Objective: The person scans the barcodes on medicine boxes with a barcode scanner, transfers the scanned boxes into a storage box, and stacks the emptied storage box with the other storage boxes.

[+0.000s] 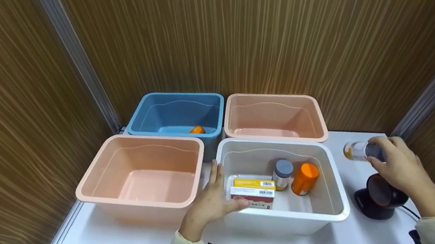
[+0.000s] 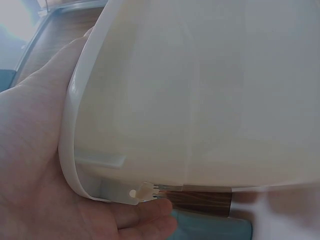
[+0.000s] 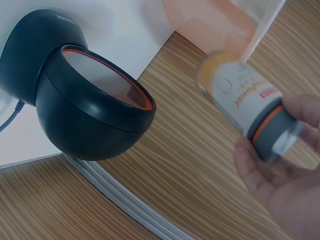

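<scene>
My right hand (image 1: pixel 399 163) grips a supplement bottle (image 1: pixel 357 150) by its dark grey cap. The bottle lies tilted on its side in the air, above and behind a black barcode scanner (image 1: pixel 379 197). In the right wrist view, the bottle (image 3: pixel 237 92) has a white label with orange print, and its base points away from my fingers. At the front left corner of a white bin (image 1: pixel 338 183), my left hand (image 1: pixel 211 202) rests with straight fingers along the left rim and thumb over the front rim. Inside that bin are medicine boxes (image 1: pixel 252 192), a grey-capped bottle (image 1: pixel 283 173) and an orange bottle (image 1: pixel 305 179).
Left of the white bin stands a pink bin (image 1: pixel 90 177). Behind are a blue bin (image 1: pixel 162 110) holding an orange item (image 1: pixel 197 129) and another pink bin (image 1: pixel 274 122). Wood-patterned panels (image 1: pixel 210 36) enclose the table. A cable (image 1: pixel 410 211) runs from the scanner.
</scene>
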The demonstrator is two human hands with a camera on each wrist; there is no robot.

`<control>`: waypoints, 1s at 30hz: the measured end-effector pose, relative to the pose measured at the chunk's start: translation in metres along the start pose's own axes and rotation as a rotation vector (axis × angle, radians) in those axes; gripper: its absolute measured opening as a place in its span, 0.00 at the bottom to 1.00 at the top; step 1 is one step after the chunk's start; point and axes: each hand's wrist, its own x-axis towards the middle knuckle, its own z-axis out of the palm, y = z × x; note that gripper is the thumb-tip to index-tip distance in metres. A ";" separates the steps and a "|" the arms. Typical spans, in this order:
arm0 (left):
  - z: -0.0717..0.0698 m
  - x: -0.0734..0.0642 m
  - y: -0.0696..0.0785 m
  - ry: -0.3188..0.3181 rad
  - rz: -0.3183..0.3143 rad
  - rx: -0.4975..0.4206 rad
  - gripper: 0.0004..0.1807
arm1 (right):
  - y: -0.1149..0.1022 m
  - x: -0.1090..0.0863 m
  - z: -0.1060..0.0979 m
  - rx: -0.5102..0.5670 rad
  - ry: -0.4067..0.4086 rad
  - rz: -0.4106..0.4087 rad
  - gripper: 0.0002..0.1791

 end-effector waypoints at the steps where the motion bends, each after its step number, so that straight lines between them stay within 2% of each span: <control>1: 0.000 -0.001 0.000 0.001 -0.002 0.000 0.73 | 0.001 0.000 0.000 -0.002 0.011 -0.007 0.25; 4: 0.000 -0.002 0.001 -0.003 -0.004 0.003 0.74 | 0.002 -0.001 0.000 -0.024 -0.050 -0.026 0.23; 5: 0.000 -0.002 0.001 -0.006 -0.004 -0.001 0.73 | 0.003 -0.001 -0.001 -0.030 -0.107 -0.030 0.22; 9: 0.000 -0.002 0.000 -0.008 -0.012 -0.014 0.73 | 0.000 -0.003 -0.003 0.029 -0.428 0.024 0.22; 10: 0.000 -0.002 0.000 -0.006 -0.015 -0.017 0.73 | -0.001 -0.003 -0.003 0.048 -0.482 0.039 0.22; 12: 0.000 -0.002 0.000 -0.004 -0.021 -0.025 0.73 | -0.004 -0.003 -0.004 0.079 -0.537 0.067 0.23; 22: -0.001 -0.002 -0.001 0.002 -0.008 -0.034 0.73 | -0.008 0.000 -0.008 0.024 -0.350 0.034 0.31; 30: -0.001 -0.002 0.000 0.000 -0.009 -0.043 0.74 | -0.011 -0.002 -0.014 -0.002 -0.311 0.028 0.30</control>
